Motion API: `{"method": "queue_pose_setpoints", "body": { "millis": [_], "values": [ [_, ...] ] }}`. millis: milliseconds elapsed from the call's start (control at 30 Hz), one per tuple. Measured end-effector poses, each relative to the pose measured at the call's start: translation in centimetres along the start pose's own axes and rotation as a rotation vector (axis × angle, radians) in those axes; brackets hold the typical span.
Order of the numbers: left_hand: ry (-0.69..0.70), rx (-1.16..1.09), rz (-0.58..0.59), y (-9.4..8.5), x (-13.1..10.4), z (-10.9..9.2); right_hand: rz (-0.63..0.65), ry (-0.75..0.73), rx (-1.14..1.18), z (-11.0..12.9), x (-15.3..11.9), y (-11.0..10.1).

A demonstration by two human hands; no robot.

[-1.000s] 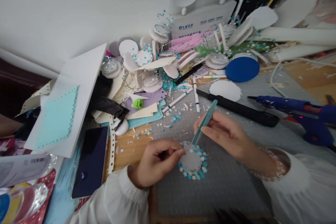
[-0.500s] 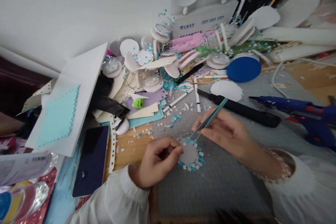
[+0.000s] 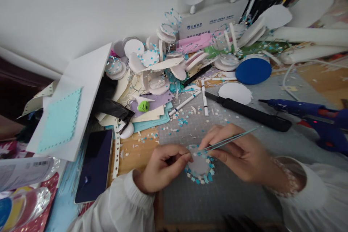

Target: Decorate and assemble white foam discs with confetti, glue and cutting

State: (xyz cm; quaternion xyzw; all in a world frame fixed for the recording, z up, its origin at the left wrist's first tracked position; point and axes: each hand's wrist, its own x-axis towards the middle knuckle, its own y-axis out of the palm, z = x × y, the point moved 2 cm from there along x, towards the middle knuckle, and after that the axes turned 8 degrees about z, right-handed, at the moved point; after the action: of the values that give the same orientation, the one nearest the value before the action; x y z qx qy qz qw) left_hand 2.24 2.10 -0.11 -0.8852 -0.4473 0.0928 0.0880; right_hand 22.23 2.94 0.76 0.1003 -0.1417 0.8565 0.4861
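Observation:
In the head view, a pale round disc (image 3: 199, 165) edged with small blue and white paper stars is just above the grey cutting mat (image 3: 217, 203). My left hand (image 3: 167, 166) pinches the disc's upper left edge between thumb and forefinger. Thin teal tweezers (image 3: 231, 139) lie between the thumb and fingers of my right hand (image 3: 241, 152). Their tips point left, over the disc's upper rim near my left fingertips. Whether a star sits between the tips is too small to tell.
Loose paper stars (image 3: 182, 121) are scattered behind the hands. A black knife-like tool (image 3: 252, 114) and a blue glue gun (image 3: 312, 114) lie to the right. On the left are a phone (image 3: 94, 166) and a green punch (image 3: 143, 106). White discs (image 3: 159, 83) are piled at the back.
The tweezers have swung down from a steep slant to nearly flat, tips now further over the disc. The disc has shifted slightly right and toward me, with my left fingers following.

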Motion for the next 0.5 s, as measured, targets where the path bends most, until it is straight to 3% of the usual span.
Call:
{"method": "queue_pose_setpoints", "body": {
  "millis": [500],
  "values": [
    [-0.021, 0.029, -0.004, -0.08, -0.06, -0.06, 0.023, -0.097, -0.11, 0.04, -0.09, -0.03]
  ]
}}
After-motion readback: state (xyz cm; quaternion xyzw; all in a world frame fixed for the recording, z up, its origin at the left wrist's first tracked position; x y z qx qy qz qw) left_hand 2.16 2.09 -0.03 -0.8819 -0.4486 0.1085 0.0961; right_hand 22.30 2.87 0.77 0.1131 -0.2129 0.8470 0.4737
